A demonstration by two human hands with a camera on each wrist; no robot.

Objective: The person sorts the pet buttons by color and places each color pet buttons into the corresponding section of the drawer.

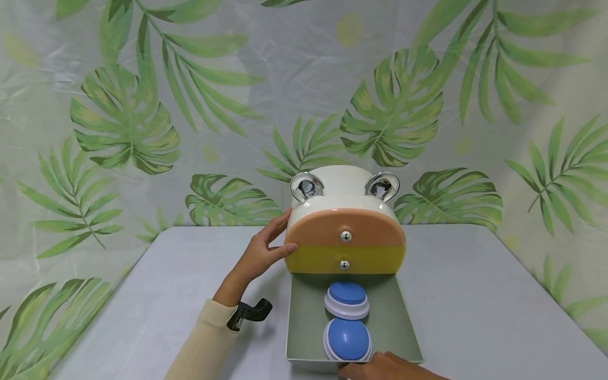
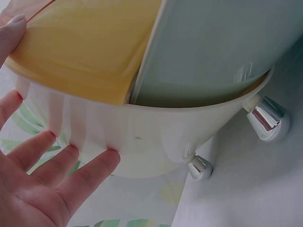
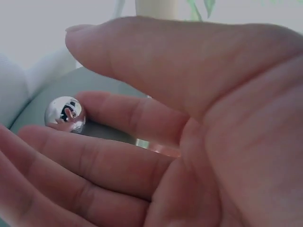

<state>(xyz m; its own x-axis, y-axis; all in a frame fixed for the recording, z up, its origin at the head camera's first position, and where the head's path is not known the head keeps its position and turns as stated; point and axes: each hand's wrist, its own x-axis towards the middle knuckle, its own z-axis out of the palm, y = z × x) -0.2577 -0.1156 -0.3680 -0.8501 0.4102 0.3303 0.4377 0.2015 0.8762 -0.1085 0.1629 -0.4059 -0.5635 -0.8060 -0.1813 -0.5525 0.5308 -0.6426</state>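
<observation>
A small drawer cabinet with a frog-like face stands on the table. Its bottom green drawer is pulled far out and holds two round white pieces with blue tops, one flat-topped behind one domed. My left hand rests on the cabinet's left side, thumb by the yellow drawer, fingers spread and fairly straight against the white shell. My right hand is at the drawer's front, two fingers beside the silver knob, its thumb apart from them.
The orange top drawer is closed, as is the yellow one. Two silver eye-shaped pieces stick up from the cabinet top. Silver feet show underneath. Behind the white table hangs a leaf-patterned cloth.
</observation>
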